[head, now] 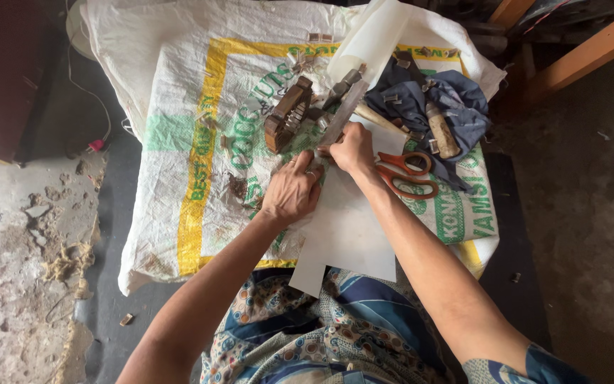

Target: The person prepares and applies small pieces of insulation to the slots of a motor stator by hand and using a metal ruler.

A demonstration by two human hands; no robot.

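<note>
Left hand (293, 190) lies flat, fingers spread, pressing down on the white sheet (346, 231) that runs from the person's lap across the woven sack (179, 107). Right hand (353, 147) is closed around the near end of a flat metal blade (342, 114), just beyond the left hand's fingertips. The blade's long axis runs diagonally, pointing away from the right hand, up and to its right, toward the rolled end of the sheet. Judged step: blade held against the pinned sheet, a cut or crease in hand. The next move would call for firm left-hand pressure and a steady blade line. Orange-handled scissors (406, 174) lie just right of the right hand; a wooden block tool (287, 114) lies beyond the left hand
</note>
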